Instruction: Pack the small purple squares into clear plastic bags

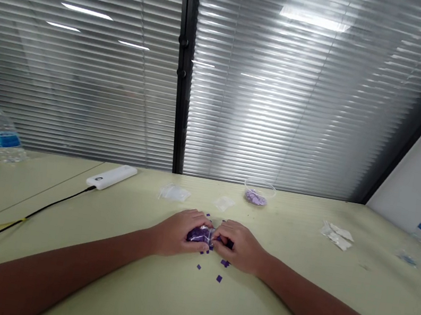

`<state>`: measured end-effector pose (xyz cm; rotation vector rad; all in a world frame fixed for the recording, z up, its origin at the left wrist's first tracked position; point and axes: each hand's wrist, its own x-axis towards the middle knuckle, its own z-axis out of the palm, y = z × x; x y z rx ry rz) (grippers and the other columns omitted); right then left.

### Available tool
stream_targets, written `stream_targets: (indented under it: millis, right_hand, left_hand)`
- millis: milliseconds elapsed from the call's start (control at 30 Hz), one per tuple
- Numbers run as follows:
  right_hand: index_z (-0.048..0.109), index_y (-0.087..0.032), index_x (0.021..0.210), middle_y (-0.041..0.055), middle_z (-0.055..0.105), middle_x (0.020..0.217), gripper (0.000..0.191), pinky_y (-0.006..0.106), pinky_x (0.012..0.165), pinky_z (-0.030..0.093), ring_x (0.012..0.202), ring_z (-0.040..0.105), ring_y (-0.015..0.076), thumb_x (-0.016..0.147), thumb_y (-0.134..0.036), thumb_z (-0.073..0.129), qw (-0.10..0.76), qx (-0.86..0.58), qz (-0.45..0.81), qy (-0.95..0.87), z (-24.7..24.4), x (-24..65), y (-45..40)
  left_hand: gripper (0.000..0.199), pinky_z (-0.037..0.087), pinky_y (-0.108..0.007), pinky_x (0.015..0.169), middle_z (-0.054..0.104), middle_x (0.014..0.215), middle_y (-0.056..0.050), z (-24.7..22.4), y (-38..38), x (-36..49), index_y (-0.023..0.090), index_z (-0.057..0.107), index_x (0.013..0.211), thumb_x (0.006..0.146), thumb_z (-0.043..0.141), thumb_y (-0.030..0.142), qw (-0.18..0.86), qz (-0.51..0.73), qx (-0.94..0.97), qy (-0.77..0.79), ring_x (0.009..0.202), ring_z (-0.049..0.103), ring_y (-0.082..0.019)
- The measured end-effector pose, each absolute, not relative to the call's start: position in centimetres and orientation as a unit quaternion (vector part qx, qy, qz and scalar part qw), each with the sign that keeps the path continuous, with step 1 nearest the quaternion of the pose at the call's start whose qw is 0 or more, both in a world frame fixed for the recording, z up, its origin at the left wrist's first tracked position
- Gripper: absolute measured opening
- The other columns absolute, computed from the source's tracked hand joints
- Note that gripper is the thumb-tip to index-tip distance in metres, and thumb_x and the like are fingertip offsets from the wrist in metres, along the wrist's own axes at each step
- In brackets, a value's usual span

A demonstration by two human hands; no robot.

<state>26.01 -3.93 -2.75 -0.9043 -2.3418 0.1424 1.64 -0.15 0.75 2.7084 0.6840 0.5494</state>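
Observation:
A small clear plastic bag (199,235) filled with dark purple pieces lies on the table between my hands. My left hand (180,232) is wrapped round its left side, thumb in front and fingers behind. At the bag's right end, my right hand (239,247) has its fingers curled and pinched at the bag's edge; what lies inside that pinch is partly hidden. Several loose purple squares (219,278) are scattered on the tabletop around and in front of both hands.
Behind the hands stand a clear round tub (259,190) holding pale purple bits and flat clear plastic bags (174,192). A white power bank (111,177) with a black cable (53,203) lies left. Water bottles (0,133) stand at both sides; white packets (337,235) lie right.

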Motion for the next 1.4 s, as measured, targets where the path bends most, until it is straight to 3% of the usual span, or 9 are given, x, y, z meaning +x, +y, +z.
stream_targets:
  millis: [1400]
  right_hand:
    - [0.064, -0.021, 0.087, -0.0024, 0.055, 0.068, 0.007, 0.027, 0.068, 0.039, 0.07, 0.053, 0.0151, 0.091, -0.016, 0.064, 0.299, -0.352, 0.068, -0.884, -2.12, 25.99, -4.17]
  left_hand:
    - [0.04, 0.045, -0.034, 0.084, 0.068, 0.107, -0.006, 0.38, 0.12, 1.69, 0.025, 0.064, 0.119, 0.093, 0.067, 0.055, 0.152, 0.196, 0.939, 0.237, 0.1, 0.061, -0.025]
